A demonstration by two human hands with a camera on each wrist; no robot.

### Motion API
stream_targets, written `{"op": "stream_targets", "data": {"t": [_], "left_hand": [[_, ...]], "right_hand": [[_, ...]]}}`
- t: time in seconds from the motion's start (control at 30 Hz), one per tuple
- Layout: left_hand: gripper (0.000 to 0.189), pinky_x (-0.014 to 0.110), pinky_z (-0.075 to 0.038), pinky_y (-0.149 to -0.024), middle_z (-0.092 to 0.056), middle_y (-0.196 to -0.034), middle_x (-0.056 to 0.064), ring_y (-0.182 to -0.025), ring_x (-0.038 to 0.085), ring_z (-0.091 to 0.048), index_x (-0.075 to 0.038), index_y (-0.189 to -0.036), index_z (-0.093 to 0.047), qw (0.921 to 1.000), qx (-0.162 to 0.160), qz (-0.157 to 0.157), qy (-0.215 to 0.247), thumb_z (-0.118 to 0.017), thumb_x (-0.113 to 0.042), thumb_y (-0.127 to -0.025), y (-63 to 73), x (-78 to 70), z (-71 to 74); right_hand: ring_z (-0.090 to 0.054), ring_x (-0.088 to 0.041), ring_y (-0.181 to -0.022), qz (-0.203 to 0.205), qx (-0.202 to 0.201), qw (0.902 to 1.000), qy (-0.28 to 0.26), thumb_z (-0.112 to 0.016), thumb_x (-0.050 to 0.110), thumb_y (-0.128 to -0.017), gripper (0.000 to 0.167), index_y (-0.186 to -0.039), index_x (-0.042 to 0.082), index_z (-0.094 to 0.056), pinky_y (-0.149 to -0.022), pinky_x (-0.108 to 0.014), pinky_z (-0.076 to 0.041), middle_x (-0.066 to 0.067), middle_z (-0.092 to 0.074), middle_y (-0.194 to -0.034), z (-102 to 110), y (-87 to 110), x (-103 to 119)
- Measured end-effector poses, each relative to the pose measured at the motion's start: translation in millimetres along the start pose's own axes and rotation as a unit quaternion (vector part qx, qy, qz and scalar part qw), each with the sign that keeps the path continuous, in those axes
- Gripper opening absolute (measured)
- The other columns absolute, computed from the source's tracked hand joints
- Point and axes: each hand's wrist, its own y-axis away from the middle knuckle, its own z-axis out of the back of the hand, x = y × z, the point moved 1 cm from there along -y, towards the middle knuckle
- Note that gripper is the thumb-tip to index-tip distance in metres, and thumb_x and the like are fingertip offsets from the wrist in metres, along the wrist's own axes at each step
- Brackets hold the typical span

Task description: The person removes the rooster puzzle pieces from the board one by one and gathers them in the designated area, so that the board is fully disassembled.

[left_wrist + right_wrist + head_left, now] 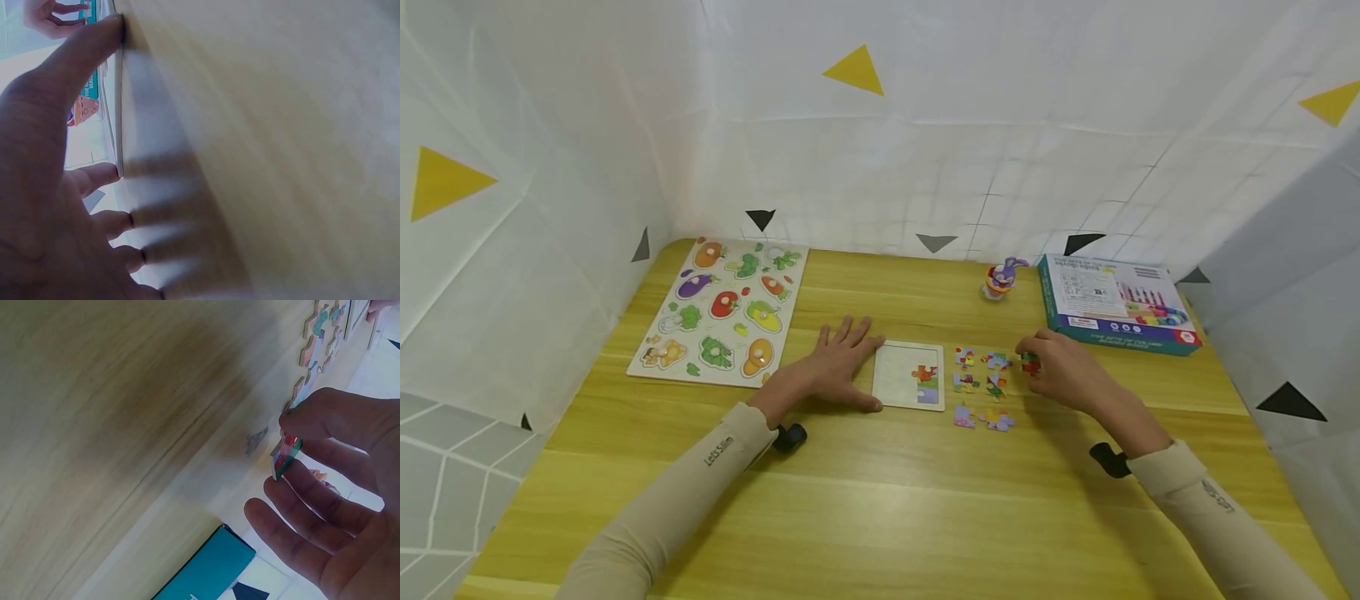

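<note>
The right hand [1063, 368] pinches one jigsaw piece [1030, 363], just right of six loose pieces [964, 417]. The left hand [838, 367], fingers spread, grasps nothing, touching the left edge of one puzzle tray [892, 375].

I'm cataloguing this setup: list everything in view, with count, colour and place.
Square puzzle tray: one, white, table centre
Fitted jigsaw pieces: count unclear, multicoloured, inside tray
Loose jigsaw pieces: six, multicoloured, right of tray
Held jigsaw piece: one, red and green, right hand
Rectangular vegetable board: one, white with multicoloured pictures, far left
Rabbit figurine: one, purple and orange, table's rear
Rectangular box: one, teal, purple and white, far right
Wooden table: one, yellowish, underneath
Patterned sheeting: count unclear, mainly white, around table
Sleeves: two, beige, forearms
Wrist devices: two, black, wrists
Hands: two, bare, either side of tray
</note>
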Motion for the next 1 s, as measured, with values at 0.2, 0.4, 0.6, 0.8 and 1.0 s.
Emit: {"op": "stream_targets", "data": {"t": [0.2, 0.4, 0.6, 0.8, 1.0], "left_hand": [[0.112, 0.069, 0.003, -0.112, 0.004, -0.166, 0.015, -0.150, 0.042, 0.009, -0.017, -0.162, -0.020, 1.0000, -0.001, -0.002, 0.003, -0.069, -0.072, -0.078, -0.2, -1.3, 0.5], [0.112, 0.068, 0.004, -0.112, 0.005, -0.166, 0.015, -0.150, 0.041, 0.009, -0.018, -0.162, -0.018, 1.0000, 0.002, 0.002, 0.001, -0.069, -0.073, -0.078, -0.1, -0.7, -0.4], [0.112, 0.068, 0.004, -0.112, 0.005, -0.166, 0.015, -0.150, 0.041, 0.010, -0.018, -0.162, -0.018, 1.0000, 0.002, 0.001, 0.001, -0.069, -0.072, -0.078, -0.4, -0.4, 0.7], [0.112, 0.069, 0.004, -0.112, 0.004, -0.166, 0.016, -0.150, 0.041, 0.009, -0.017, -0.161, -0.020, 1.0000, 0.001, -0.002, 0.007, -0.070, -0.071, -0.078, 0.2, -1.1, 2.0], [0.111, 0.069, 0.004, -0.111, 0.003, -0.166, 0.017, -0.150, 0.042, 0.009, -0.016, -0.161, -0.019, 1.0000, 0.002, -0.003, 0.003, -0.069, -0.072, -0.079, 0.0, -1.0, 1.4]], "right_hand": [[-0.058, -0.026, -0.086, -0.001, 0.005, 1.0000, -0.004, -0.082, 0.005, -0.076, 0.041, -0.114, -0.001, -0.070, -0.077, -0.048, -0.052, -0.017, -0.063, -0.106, -2.2, -1.3, -1.9], [-0.058, -0.027, -0.087, -0.003, 0.012, 0.9999, -0.003, -0.082, 0.006, -0.076, 0.040, -0.114, 0.000, -0.070, -0.079, -0.049, -0.052, -0.016, -0.062, -0.106, -3.2, -4.0, -3.2], [-0.058, -0.028, -0.088, -0.011, 0.020, 0.9997, -0.005, -0.083, 0.007, -0.076, 0.039, -0.113, 0.001, -0.071, -0.080, -0.050, -0.051, -0.016, -0.063, -0.105, -4.9, -6.6, -4.9], [-0.057, -0.027, -0.087, -0.011, 0.024, 0.9996, -0.004, -0.083, 0.008, -0.078, 0.037, -0.113, 0.002, -0.071, -0.080, -0.049, -0.051, -0.015, -0.063, -0.105, -7.3, -8.7, -6.8], [-0.057, -0.028, -0.088, -0.014, 0.025, 0.9996, -0.004, -0.083, 0.008, -0.077, 0.037, -0.112, 0.002, -0.072, -0.081, -0.050, -0.051, -0.016, -0.064, -0.106, -6.3, -8.7, -6.3]]}}
